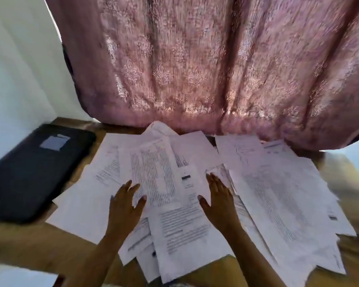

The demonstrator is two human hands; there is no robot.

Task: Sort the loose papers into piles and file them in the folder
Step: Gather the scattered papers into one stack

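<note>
Several loose white printed papers point(180, 222) lie scattered and overlapping across the wooden table point(29, 243). A closed black folder point(29, 172) with a pale label lies flat at the table's left side. My left hand point(123, 208) is spread flat, fingers straight, over the papers left of centre. My right hand point(219, 201) is likewise flat with straight fingers, over the papers just right of centre. A sheet dense with text point(155, 175) lies between the two hands. Neither hand grips anything.
A pink patterned curtain point(205, 65) hangs behind the table, its hem reaching the far edge and the papers there. A white wall point(15, 65) stands at the left. Bare wood shows at the near left and far right of the table.
</note>
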